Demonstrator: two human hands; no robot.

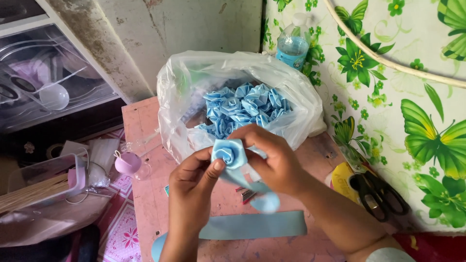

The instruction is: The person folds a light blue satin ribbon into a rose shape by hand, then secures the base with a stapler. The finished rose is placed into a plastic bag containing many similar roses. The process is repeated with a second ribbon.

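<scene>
A small blue ribbon rose sits right in the middle, just in front of the plastic bag. Both hands are closed on it. The left hand pinches it from below, with the thumb pressed against the side of the rose, likely so the folds do not spring open. The right hand curls over it from the other side, and its fingers grip the loose ribbon tail that hangs down from the rose. Holding the tail tight probably keeps the petals snug.

The plastic bag stands open behind the rose, so the pile of finished blue roses inside shows and is easy to reach. A long flat strip of blue ribbon lies on the pink tabletop in front of the bag, under the hands. Black scissors rest to the right of the bag, close by the right arm. A spray bottle stands behind the bag, by the wall. A small pink cup sits to the left of the bag.
</scene>
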